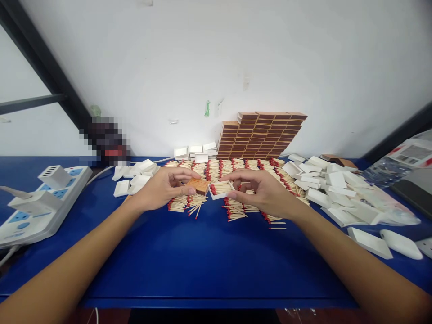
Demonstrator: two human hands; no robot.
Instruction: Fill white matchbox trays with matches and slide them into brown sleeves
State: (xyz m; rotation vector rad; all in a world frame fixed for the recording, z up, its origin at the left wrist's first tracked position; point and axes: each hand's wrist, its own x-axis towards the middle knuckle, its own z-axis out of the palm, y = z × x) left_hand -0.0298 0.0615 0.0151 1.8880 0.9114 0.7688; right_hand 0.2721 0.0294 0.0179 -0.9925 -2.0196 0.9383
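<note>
My left hand (pixel 161 188) is closed round an orange-brown matchbox sleeve (pixel 198 185), pinched between thumb and fingers. My right hand (pixel 259 191) pinches a white inner tray filled with matches (pixel 221 189), red heads at its left end. Tray and sleeve meet end to end above the blue table (pixel 202 256). Under and behind both hands lies a spread of loose red-tipped matches (pixel 236 168).
A stack of brown matchboxes (pixel 261 135) leans on the white wall. Empty white trays lie at the left (pixel 135 177), at the back (pixel 197 152) and heaped at the right (pixel 334 189). A white power strip (pixel 40 198) sits far left. Plastic bags (pixel 401 162) lie far right.
</note>
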